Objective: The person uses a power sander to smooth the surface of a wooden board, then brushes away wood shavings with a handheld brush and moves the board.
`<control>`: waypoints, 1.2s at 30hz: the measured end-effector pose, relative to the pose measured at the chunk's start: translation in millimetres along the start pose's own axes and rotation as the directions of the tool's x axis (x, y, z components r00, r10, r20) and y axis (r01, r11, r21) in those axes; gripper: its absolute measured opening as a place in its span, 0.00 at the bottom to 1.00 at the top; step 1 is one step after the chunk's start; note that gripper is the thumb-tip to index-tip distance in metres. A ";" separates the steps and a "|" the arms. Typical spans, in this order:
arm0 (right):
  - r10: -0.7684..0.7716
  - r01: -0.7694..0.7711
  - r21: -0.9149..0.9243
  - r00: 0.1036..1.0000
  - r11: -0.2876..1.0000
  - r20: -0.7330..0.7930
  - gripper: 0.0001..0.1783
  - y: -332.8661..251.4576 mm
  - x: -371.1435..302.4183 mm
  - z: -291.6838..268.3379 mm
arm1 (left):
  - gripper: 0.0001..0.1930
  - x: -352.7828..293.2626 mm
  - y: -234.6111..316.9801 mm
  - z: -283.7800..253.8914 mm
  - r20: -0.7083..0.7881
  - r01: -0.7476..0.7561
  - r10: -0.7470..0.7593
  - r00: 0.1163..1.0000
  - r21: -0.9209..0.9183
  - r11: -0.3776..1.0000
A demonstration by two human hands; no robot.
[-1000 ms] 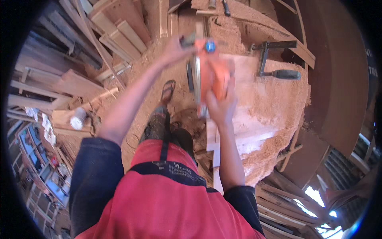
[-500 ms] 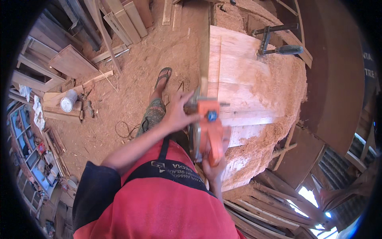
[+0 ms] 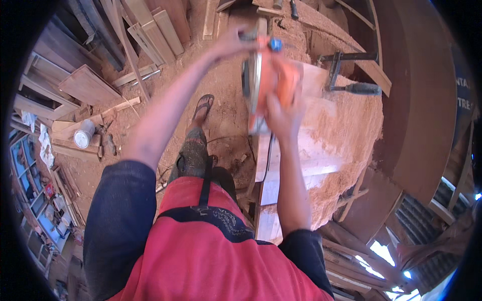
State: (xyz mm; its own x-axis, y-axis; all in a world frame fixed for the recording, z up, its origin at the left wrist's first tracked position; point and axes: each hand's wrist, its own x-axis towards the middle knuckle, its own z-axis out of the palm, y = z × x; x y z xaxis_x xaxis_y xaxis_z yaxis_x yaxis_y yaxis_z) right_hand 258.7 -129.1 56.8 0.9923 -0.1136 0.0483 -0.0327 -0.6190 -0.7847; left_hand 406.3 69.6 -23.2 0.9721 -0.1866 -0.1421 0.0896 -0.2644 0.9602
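An orange electric planer (image 3: pixel 287 80) with a blue knob sits along the left edge of a pale wooden panel (image 3: pixel 306 135), toward its far end. My right hand (image 3: pixel 284 116) is wrapped round the planer's rear handle. At its front end, my left hand (image 3: pixel 232 45) grips the planer beside the blue knob; motion blurs its fingers. A black cord (image 3: pixel 269 156) trails from the tool back over the panel. Wood shavings (image 3: pixel 346 135) cover much of the panel's right side. The planer hides the panel's edge beneath it.
A bar clamp (image 3: pixel 357 89) with a dark handle stands at the panel's far right. Boards (image 3: pixel 155 37) lean at the far left. A white bucket (image 3: pixel 83 136) rests by timber offcuts on the left floor. Brown sheets (image 3: pixel 416 90) stand to the right.
Both hands have pushed the planer away from me along the panel's left edge, from near my waist to the far end. My arms are now stretched out.
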 end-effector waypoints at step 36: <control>-0.010 0.006 -0.063 0.998 0.998 -0.066 0.19 -7.7 -38.2 -9.2 | 0.50 -32.6 -3.5 16.6 0.022 -0.027 0.026 0.999 0.059 0.998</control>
State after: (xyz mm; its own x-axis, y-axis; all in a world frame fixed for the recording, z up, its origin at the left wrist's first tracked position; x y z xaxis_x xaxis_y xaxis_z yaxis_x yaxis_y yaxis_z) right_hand 220.0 -127.1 66.7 0.9826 -0.1585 0.0972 -0.0339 -0.6671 -0.7442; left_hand 370.7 60.9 -26.0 0.9692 -0.2139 -0.1220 0.0498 -0.3147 0.9479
